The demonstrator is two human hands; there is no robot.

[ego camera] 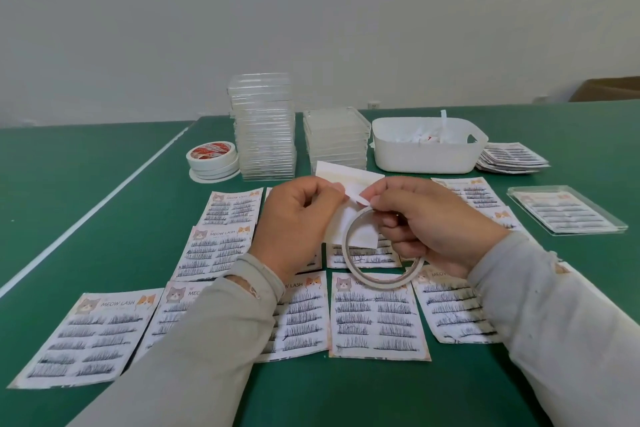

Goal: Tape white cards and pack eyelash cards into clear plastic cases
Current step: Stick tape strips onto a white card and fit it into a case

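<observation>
L hand (298,225) pinching white card (349,204) over green table (104,184), R hand (436,225) gripping tape roll (381,263), pinching tape end (358,200), eyelash cards (377,315) laid below, clear cases (263,125) stacked behind.

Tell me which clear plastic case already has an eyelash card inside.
The lone flat case at the far right, beside the white bin. The cases in the two stacks look empty.

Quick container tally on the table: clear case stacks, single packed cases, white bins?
Tall case stack, short case stack: 2
Packed case: 1
White bin: 1
Total: 4
</observation>
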